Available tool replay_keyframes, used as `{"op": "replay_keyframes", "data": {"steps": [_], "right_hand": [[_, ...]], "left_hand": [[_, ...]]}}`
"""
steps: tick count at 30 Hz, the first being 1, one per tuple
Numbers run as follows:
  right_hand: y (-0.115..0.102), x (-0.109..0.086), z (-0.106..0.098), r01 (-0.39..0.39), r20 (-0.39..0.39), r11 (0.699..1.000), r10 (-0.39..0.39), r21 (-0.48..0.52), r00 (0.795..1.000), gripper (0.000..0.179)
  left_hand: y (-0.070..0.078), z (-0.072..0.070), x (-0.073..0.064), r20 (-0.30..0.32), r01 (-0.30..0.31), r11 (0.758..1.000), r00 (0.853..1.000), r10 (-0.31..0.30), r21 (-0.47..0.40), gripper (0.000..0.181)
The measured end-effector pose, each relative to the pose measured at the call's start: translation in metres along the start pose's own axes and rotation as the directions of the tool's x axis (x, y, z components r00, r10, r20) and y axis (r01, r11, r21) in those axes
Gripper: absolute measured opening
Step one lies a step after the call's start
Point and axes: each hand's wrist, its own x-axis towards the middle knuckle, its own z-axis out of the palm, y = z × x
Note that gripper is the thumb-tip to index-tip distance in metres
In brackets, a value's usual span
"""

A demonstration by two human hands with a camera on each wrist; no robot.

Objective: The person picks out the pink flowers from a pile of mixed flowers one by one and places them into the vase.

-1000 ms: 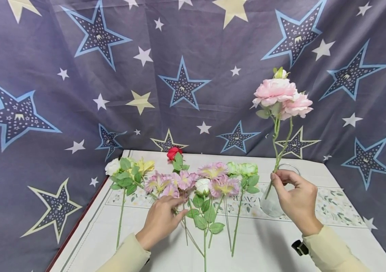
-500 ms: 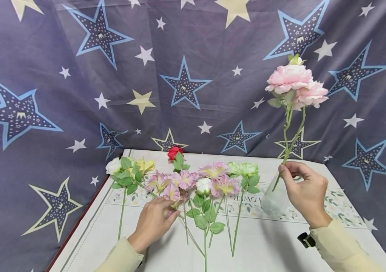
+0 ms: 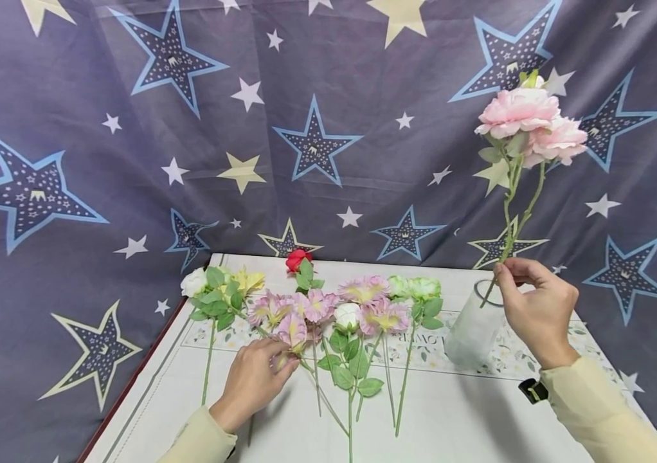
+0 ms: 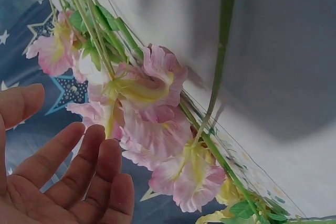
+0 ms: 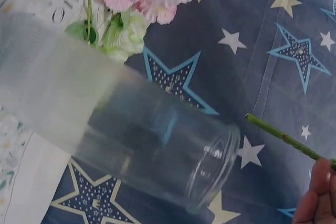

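My right hand (image 3: 539,308) pinches the stem of a pink artificial peony (image 3: 519,114), held upright with its blooms high. The stem's cut lower end (image 5: 252,118) is just beyond the rim of a clear glass vase (image 3: 470,334) in the right wrist view, apart from it. Only some fingertips of this hand show there. My left hand (image 3: 258,381) is beside the pink-purple flowers (image 3: 294,315) on the table. In the left wrist view its fingers (image 4: 79,166) are loosely bent near the pink-purple petals (image 4: 157,129), with nothing held.
Along the white table (image 3: 282,437) lie a white-and-yellow spray (image 3: 215,292), a red rose (image 3: 298,260), a white rose (image 3: 346,316) and green blooms (image 3: 415,287). A starry curtain (image 3: 236,212) hangs behind the table.
My right hand has moved right and upward with the peony, its stem rising above the vase mouth. My left hand has shifted slightly left and down.
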Motion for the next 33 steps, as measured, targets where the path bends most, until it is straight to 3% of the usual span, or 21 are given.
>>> {"op": "replay_keyframes", "data": {"steps": [5, 12, 21, 33], "right_hand": [[0.005, 0.008, -0.002, 0.000, -0.018, 1.000, 0.000, -0.024, 1.000, 0.005], [0.014, 0.014, -0.003, -0.064, -0.040, 0.997, 0.063, -0.037, 0.997, 0.007], [0.023, 0.012, -0.001, -0.073, 0.025, 0.994, 0.075, -0.080, 0.997, 0.011], [0.031, -0.006, 0.005, -0.092, 0.096, 0.984, 0.107, -0.150, 0.990, 0.008]], "left_hand": [[0.000, 0.001, -0.002, 0.011, 0.020, 1.000, 1.000, -0.020, 0.000, 0.027], [0.000, 0.002, -0.004, 0.014, 0.025, 1.000, 1.000, -0.025, 0.002, 0.026], [0.001, 0.002, -0.003, 0.013, 0.017, 1.000, 1.000, -0.016, -0.013, 0.027], [0.003, 0.001, -0.002, 0.016, 0.016, 1.000, 1.000, -0.016, 0.003, 0.029]]}}
